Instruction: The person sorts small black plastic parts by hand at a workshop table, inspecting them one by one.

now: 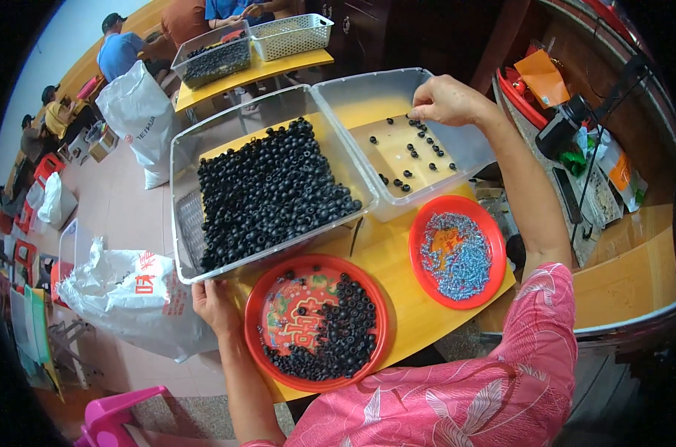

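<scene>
My right hand (pixel 448 101) is over the far edge of a clear plastic bin (pixel 468 141), its fingers pinched. A small black piece shows at the fingertips, and several round black parts (pixel 414 153) lie scattered on that bin's bottom. My left hand (pixel 213 304) is at the near left corner of a larger clear bin (pixel 180 186). Its fingers are bent together against the rim; what they hold, if anything, is hidden. A heap of round black parts with holes (pixel 271 194) fills much of this larger bin.
A red tray (pixel 250 350) of black rings and round parts sits on the yellow table (pixel 397 328). Right of it, another red tray (pixel 494 231) holds small blue-silver pieces. White sacks (pixel 137 298) stand left. Beyond, a second table (pixel 301 61) carries baskets, with people seated near it.
</scene>
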Available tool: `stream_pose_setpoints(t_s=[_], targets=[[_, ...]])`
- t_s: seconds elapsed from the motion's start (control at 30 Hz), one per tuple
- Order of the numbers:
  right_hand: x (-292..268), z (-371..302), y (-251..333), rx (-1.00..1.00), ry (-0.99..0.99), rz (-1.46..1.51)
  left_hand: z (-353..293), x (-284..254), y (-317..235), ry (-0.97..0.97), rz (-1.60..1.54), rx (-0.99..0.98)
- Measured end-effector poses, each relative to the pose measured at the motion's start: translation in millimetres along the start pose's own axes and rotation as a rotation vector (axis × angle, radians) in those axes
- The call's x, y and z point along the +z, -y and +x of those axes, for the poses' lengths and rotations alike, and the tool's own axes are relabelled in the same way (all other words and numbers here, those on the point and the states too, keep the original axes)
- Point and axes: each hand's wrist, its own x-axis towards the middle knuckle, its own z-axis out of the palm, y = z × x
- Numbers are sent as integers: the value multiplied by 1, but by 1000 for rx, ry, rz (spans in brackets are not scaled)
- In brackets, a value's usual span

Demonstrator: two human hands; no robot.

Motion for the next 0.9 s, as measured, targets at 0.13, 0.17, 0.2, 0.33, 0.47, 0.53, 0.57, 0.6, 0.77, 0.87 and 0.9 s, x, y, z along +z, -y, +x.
stream_pose_setpoints(t_s=[0.13,0.17,0.2,0.33,0.47,0.53,0.57,0.6,0.77,0.87,0.9], targets=[[65,21,-60,-34,491,34,0,5,-2,-20,-100,3],[80,21,-57,-93,660,37,1,1,1,-26,-92,6],[87,17,-48,-98,785,65,3,-5,3,4,-63,17],[118,25,-26,-269,1292,-36,-2,6,-4,0,-24,20],[124,44,-35,-248,1029,64,-6,16,-12,-24,-15,2],[107,56,-38,-217,830,116,-7,15,-13,-30,-14,3],[87,53,-28,-139,726,165,-7,13,-14,-37,-16,5],[85,55,-30,-141,725,166,-7,14,-15,-37,-14,6],[95,59,-11,-172,949,312,-5,13,-11,-20,-44,-15],[117,52,12,-191,1070,345,-1,0,-4,2,-63,-2],[120,51,16,-228,1083,336,-1,-1,-5,0,-65,1]])
